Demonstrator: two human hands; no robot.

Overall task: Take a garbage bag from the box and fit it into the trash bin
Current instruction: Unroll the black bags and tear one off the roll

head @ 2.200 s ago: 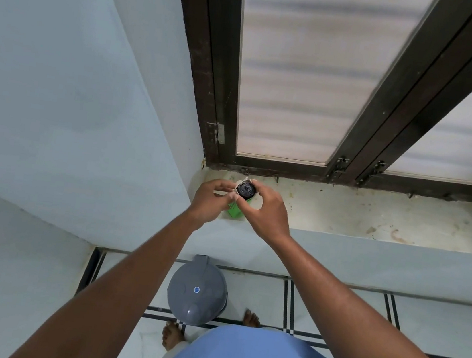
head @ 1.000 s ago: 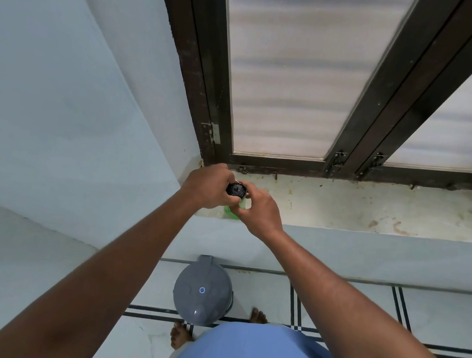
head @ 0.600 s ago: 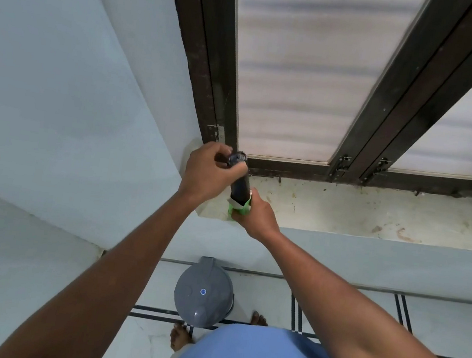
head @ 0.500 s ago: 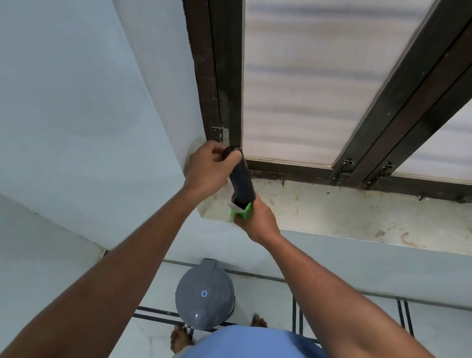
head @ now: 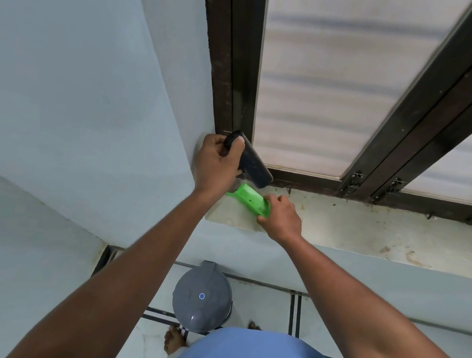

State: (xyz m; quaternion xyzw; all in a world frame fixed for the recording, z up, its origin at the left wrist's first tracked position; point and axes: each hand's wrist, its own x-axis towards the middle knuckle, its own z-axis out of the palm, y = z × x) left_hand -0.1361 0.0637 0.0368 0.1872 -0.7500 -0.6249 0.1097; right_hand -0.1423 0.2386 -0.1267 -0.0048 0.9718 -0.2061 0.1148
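Nothing readable anywhere, tbh.
Tiny print on green box (head: 251,200) too blurry; blue dot logo on bin lid (head: 202,295) illegible.

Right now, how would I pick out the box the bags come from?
Find the dark-framed window and the pale sill below it. At the sill's left end lies the green box, the right hand gripping its near end. It is the only bright green thing; the black bag roll above it is in the left hand.
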